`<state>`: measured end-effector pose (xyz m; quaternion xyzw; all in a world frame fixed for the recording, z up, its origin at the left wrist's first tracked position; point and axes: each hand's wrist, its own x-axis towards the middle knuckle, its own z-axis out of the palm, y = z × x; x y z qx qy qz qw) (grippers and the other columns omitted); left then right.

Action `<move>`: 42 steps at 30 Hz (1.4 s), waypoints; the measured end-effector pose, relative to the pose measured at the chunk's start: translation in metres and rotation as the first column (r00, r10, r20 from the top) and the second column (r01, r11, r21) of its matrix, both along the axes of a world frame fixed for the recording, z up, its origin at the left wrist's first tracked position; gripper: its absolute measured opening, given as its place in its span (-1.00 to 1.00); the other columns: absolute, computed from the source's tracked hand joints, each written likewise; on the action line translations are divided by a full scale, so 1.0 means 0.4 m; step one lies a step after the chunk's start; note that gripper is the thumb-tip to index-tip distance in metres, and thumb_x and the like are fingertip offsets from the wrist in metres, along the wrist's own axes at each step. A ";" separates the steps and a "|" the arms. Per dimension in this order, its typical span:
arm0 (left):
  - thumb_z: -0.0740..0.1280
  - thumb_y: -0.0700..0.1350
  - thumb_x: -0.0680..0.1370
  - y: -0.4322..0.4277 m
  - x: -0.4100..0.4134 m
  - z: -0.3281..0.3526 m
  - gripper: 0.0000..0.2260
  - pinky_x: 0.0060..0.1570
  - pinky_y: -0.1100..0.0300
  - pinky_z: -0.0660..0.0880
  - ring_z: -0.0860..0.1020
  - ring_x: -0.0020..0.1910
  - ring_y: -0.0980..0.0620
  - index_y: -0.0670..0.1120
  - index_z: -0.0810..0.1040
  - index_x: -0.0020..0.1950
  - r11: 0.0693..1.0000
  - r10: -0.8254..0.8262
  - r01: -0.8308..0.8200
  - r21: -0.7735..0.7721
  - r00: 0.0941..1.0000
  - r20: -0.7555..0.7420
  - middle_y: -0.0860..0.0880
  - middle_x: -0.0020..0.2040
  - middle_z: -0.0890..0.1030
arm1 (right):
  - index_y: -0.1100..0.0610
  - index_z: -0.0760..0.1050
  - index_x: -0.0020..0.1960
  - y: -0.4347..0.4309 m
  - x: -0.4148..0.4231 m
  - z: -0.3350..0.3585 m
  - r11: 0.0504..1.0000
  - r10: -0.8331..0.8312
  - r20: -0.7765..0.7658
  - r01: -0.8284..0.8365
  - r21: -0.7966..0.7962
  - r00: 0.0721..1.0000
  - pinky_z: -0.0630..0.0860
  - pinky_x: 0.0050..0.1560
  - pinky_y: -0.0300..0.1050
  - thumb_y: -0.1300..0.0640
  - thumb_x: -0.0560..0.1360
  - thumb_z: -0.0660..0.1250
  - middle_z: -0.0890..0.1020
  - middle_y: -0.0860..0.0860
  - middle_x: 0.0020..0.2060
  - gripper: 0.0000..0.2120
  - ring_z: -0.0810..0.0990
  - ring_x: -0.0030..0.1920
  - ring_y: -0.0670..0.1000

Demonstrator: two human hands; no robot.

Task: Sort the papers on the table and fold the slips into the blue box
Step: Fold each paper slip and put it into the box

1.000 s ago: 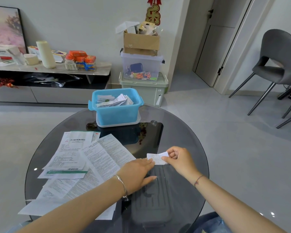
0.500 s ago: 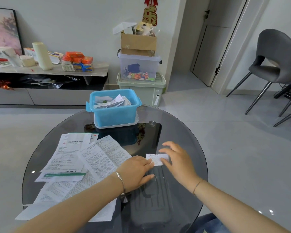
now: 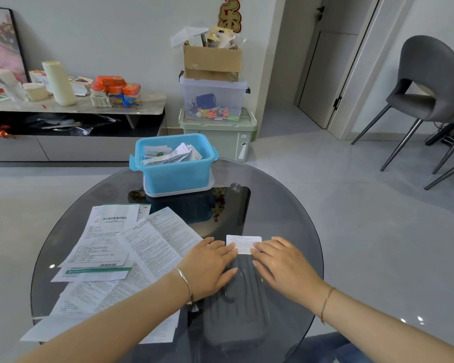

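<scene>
The papers (image 3: 108,247) lay fanned and overlapping on the glass table (image 3: 286,205), out to the left of the left hand (image 3: 212,260), some of them running under that forearm. The left hand lay flat and spread, fingers straight, gripping nothing, its tips pressing the left end of the slip (image 3: 243,243). The slip lay flat on the glass between the two hands. The right hand (image 3: 281,260) mirrored the left, flat and wide, its tips on the slip's right end. The blue box (image 3: 176,176) stood open-topped beyond the left hand and well apart from it, on what looked like its pale lid (image 3: 207,186).

The step in hand appeared to be flattening the slip for a fold. To do it well, the edges should be lined up before any pressure goes on. One hand should then pin the slip while the other runs along the crease, because the glass looked smooth enough for the slip to skid. The folded slip should end up small enough to drop easily among the slips already in the box.

By count there was one slip under the hands, one blue box and one lid. The spread held at least five sheets, but the overlap hid the exact number. Several slips lay in the box, too jumbled to count.
</scene>
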<state>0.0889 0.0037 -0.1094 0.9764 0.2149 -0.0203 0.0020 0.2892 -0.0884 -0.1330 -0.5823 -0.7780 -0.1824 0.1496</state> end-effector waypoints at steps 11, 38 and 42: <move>-0.29 0.23 0.56 0.003 -0.014 0.000 -0.30 0.46 0.11 0.09 0.34 0.41 0.01 -0.07 0.37 0.44 1.000 -0.009 0.009 0.022 1.000 -0.010 -0.03 0.42 0.41 | 0.06 0.63 -0.18 -0.010 0.023 0.014 0.997 -0.071 0.075 0.073 -0.014 0.995 0.50 0.02 -0.17 -0.08 0.49 0.25 0.62 -0.06 -0.13 -0.73 0.58 -0.09 -0.02; 0.41 -0.11 0.52 0.005 0.003 0.091 -0.89 -0.21 0.35 0.56 0.67 -0.21 0.14 -0.11 0.67 -0.02 0.280 0.861 0.056 -0.958 0.426 0.277 0.00 -0.19 0.71 | 0.18 0.57 -0.04 0.061 -0.090 0.134 0.928 -0.341 -0.939 -0.144 -0.343 0.034 0.57 -0.21 -0.24 0.27 0.57 0.26 0.70 0.10 -0.14 -0.89 0.69 -0.19 0.05; 0.43 -0.09 0.49 0.013 -0.015 0.102 -0.95 -0.28 0.37 0.51 0.62 -0.29 0.15 -0.05 0.67 -0.11 0.411 0.811 -0.008 -0.912 0.459 0.362 0.02 -0.25 0.68 | 0.10 0.63 -0.10 0.071 -0.098 0.135 0.960 -0.262 -0.950 -0.050 -0.274 0.171 0.53 -0.17 -0.30 0.20 0.51 0.37 0.69 -0.06 -0.18 -0.93 0.60 -0.20 -0.16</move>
